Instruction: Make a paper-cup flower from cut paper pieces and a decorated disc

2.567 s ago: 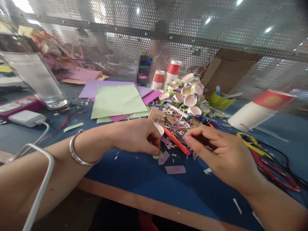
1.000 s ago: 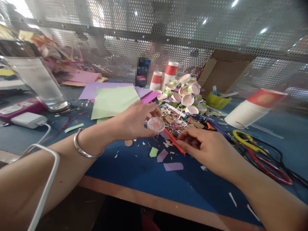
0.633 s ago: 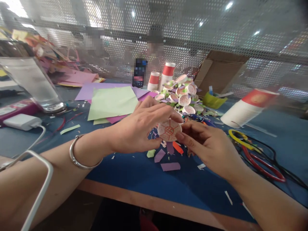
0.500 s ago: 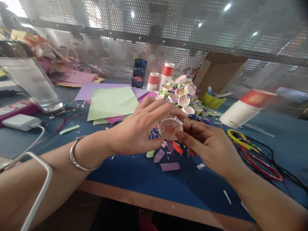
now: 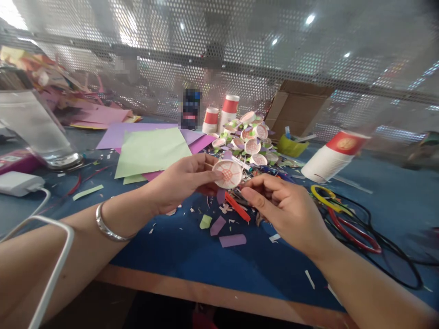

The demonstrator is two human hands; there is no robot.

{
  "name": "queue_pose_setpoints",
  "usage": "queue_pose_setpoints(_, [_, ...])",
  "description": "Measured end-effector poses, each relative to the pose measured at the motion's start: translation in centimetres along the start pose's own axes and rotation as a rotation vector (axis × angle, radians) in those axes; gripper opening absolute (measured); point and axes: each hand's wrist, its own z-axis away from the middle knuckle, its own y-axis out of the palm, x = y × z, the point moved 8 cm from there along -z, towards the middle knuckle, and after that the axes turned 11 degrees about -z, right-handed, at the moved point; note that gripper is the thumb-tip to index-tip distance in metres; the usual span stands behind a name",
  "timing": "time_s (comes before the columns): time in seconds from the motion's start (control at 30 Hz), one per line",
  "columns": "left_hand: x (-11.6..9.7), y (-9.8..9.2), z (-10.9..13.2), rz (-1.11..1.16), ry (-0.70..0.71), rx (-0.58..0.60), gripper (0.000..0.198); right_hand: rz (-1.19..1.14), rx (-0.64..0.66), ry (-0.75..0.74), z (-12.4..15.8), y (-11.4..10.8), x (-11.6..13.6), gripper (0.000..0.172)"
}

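Between the thumb and fingers of my left hand (image 5: 187, 180) is a round white paper disc (image 5: 227, 174) with a red-orange pattern, its face turned up toward me. Just to the right of the disc, my right hand (image 5: 286, 208) has thumb and fingertips pinched together; what they hold, if anything, is too small to name. Below the hands lie purple paper scraps (image 5: 232, 241), a green scrap (image 5: 206, 222) and an orange-red strip (image 5: 238, 207). Behind them is a pile of similar patterned discs (image 5: 253, 146) with green and purple bits.
Green paper sheets (image 5: 154, 151) and a water glass (image 5: 41, 128) are on the left. Red-white paper cups (image 5: 229, 109) stand behind. On the right are a tilted cup stack (image 5: 332, 155), a yellow-green holder (image 5: 292, 146), scissors with red handles (image 5: 353, 233) and black cables.
My left hand has gone from spread fingers beside the disc to gripping it. My right hand has let go of the disc and sits slightly apart from it. The view has shifted a little.
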Motion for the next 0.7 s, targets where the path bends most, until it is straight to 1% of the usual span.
queue_pose_setpoints(0.13, [0.3,-1.4,-0.5,0.033,-0.002,-0.081,0.01,0.088,-0.027,-0.024,0.0,-0.8,-0.2,0.025])
queue_pose_setpoints(0.23, [0.7,-2.1,-0.9,0.04,-0.004,-0.107,0.007,0.227,-0.056,-0.026,-0.4,-1.9,-0.6,0.026])
queue_pose_setpoints(0.33, [1.0,-2.4,-1.3,0.03,0.01,-0.107,0.016,0.387,-0.075,-0.008,-1.0,-3.7,-1.3,0.024])
queue_pose_setpoints(0.4, [0.9,-2.7,-1.4,0.02,0.03,-0.121,0.02,0.457,-0.109,0.014,-1.3,-5.5,-1.5,0.023])
queue_pose_setpoints(0.47, [0.6,-2.9,-1.4,0.01,0.045,-0.134,0.02,0.548,-0.13,0.107,-0.9,-7.5,-2.1,0.021])
queue_pose_setpoints(0.53, [0.3,-3.0,-1.4,-0.012,0.056,-0.134,0.02,0.616,-0.17,0.177,0.2,-10.0,-2.3,0.019])
queue_pose_setpoints(0.57, [0.2,-2.9,-1.3,-0.026,0.065,-0.132,0.02,0.628,-0.178,0.192,0.9,-11.1,-2.3,0.017])
queue_pose_setpoints(0.6, [0.1,-2.9,-1.3,-0.038,0.074,-0.13,0.02,0.649,-0.217,0.2,1.7,-12.5,-2.2,0.017])
queue_pose_setpoints(0.7, [0.0,-2.7,-1.2,-0.071,0.094,-0.126,0.019,0.749,-0.292,0.332,4.2,-16.2,-3.5,0.014])
